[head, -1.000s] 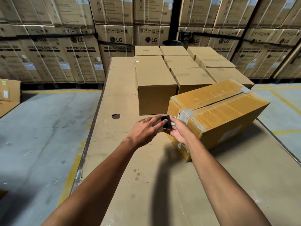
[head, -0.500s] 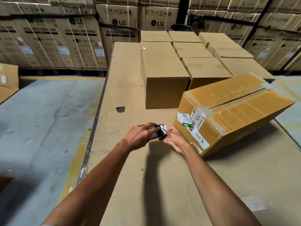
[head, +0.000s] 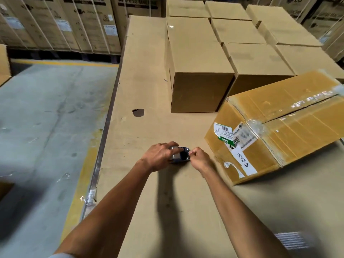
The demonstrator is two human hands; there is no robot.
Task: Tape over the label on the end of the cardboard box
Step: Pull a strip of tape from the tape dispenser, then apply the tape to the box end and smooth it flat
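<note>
Tape roll [head: 180, 156] between both hands

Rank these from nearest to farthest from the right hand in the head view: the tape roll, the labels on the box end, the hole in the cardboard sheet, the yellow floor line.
1. tape roll, touching the right hand, on its left, held in the left hand.
2. labels, to the right, on the box end.
3. hole, up and left.
4. yellow floor line, far upper left.
</note>
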